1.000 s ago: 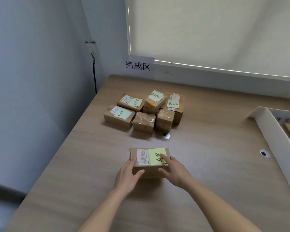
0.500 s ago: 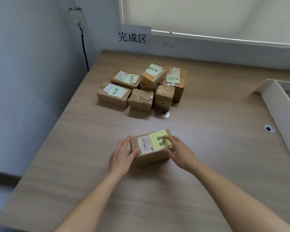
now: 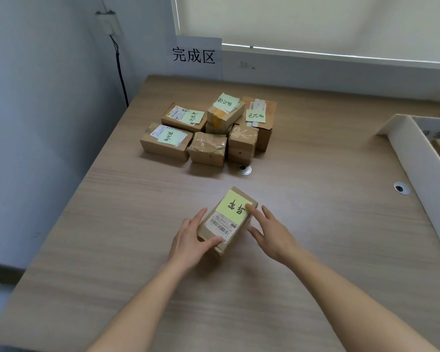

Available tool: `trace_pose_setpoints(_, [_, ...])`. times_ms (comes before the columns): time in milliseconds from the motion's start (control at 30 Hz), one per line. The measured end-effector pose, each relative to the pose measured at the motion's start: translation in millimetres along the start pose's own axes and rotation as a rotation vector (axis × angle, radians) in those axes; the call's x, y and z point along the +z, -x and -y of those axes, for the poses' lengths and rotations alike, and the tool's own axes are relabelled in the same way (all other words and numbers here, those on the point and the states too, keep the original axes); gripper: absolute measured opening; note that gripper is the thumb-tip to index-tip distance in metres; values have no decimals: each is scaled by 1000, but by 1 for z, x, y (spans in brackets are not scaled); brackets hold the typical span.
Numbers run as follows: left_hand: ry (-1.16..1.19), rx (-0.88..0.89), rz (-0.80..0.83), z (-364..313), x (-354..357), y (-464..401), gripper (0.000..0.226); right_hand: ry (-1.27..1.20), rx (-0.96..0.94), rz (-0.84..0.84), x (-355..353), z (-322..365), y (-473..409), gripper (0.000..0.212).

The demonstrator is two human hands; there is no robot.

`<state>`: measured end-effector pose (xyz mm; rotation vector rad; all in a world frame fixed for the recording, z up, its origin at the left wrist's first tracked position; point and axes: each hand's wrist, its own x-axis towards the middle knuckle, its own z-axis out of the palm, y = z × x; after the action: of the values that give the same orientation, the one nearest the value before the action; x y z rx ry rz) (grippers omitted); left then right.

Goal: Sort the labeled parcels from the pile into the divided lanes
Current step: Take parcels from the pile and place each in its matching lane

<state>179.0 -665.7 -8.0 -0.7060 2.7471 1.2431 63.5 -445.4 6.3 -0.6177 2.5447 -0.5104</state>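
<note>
The cardboard parcel (image 3: 228,221) with a yellow sticky note (image 3: 233,207) lies on the wooden table (image 3: 315,224), turned diagonally between both hands; the left hand (image 3: 192,237) grips its near-left corner, thumb along the front edge; the right hand (image 3: 269,231) touches its right side with straight, spread fingers; the divided white tray (image 3: 414,158) is cut off at right; the note's writing is hard to read.

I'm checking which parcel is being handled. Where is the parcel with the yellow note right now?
In the head view, the parcel lies on the table at centre, between the left hand and right hand, nearer than the pile.
</note>
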Motion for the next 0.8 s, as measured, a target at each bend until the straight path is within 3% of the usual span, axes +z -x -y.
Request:
trace_pose_setpoints(267, [-104, -31, 25, -24, 34, 36, 97, -71, -127, 110, 7, -10, 31, 71])
trace_pose_setpoints(500, [13, 39, 79, -27, 49, 59, 91, -141, -171, 214, 7, -18, 56, 95])
trace_pose_setpoints(800, [146, 92, 57, -22, 56, 77, 85, -148, -195, 135, 33, -18, 63, 85])
